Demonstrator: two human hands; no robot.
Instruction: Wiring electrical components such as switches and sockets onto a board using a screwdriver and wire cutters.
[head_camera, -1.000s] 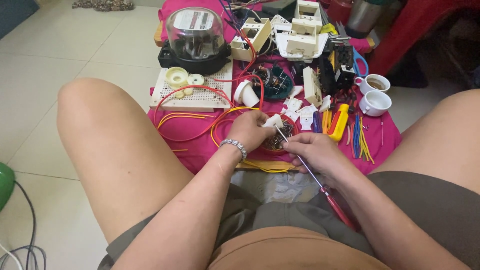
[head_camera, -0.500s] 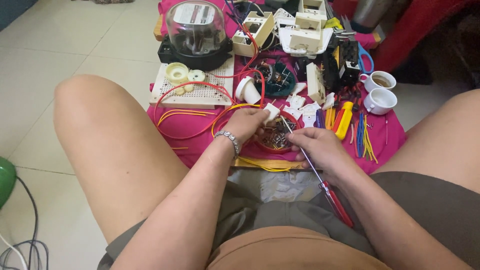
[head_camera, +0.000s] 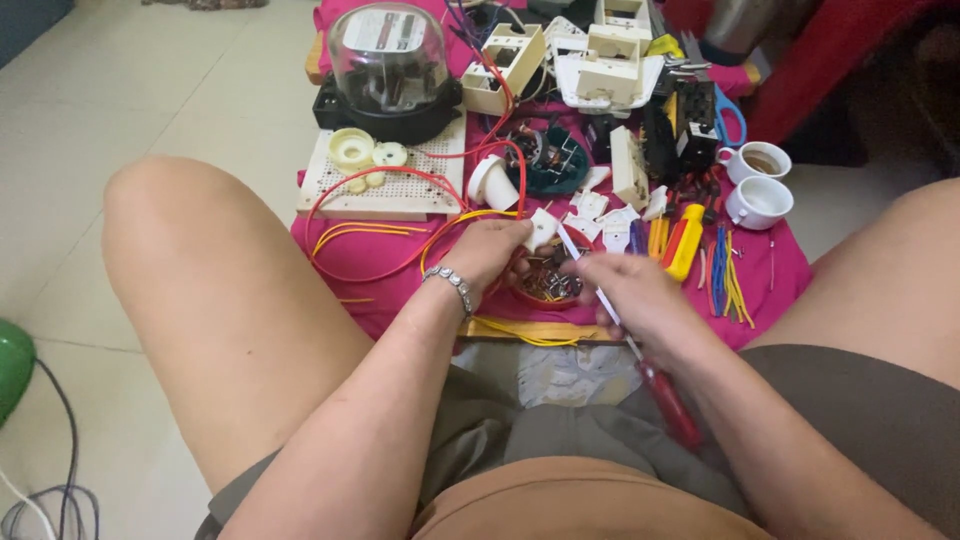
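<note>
My left hand (head_camera: 492, 250), with a metal bracelet on its wrist, grips a small white plastic part (head_camera: 541, 228) over a shallow dish of screws (head_camera: 549, 286). My right hand (head_camera: 630, 290) holds a red-handled screwdriver (head_camera: 668, 400); its thin shaft runs up through the fingers and the tip points toward the white part. The handle lies back over my lap. Both hands hover above a pink cloth (head_camera: 370, 255) spread on a low board.
A clear-domed meter (head_camera: 388, 62) on a black base stands at the back. A white perforated board (head_camera: 385, 180), red and yellow wires (head_camera: 400, 225), white sockets (head_camera: 610, 60), loose switch parts, coloured wire pieces (head_camera: 728, 280) and two white cups (head_camera: 758, 185) lie about. My bare knees flank the cloth.
The view has shifted slightly. My hands stay over the screw dish; the right hand and screwdriver have drifted a little right, blurred with motion.
</note>
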